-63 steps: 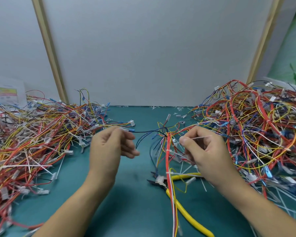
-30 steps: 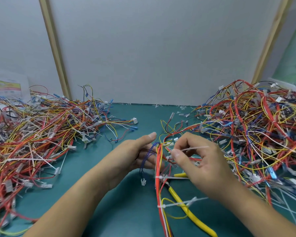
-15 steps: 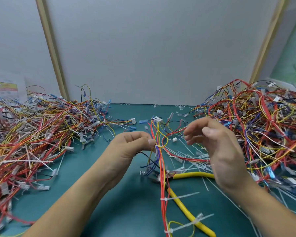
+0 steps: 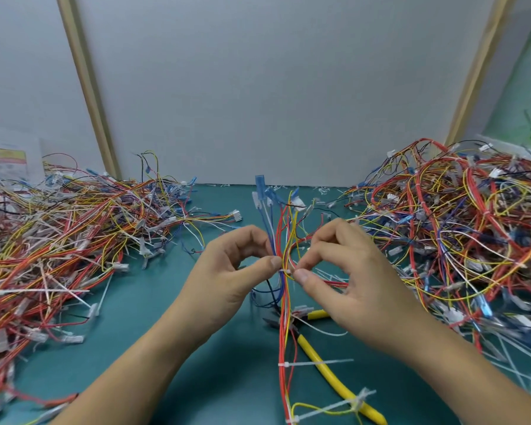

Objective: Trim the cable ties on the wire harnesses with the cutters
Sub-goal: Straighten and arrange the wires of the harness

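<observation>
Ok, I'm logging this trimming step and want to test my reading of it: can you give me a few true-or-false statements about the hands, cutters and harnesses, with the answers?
1. The left hand and right hand both pinch one harness at the same spot. True.
2. The right hand holds the cutters. False: they lie on the table, under the harness, and neither hand touches them.
3. Harnesses are heaped in a left pile and a right pile. True.
4. The ties lower on the held harness are trimmed. False: long white tails stick out sideways.
</observation>
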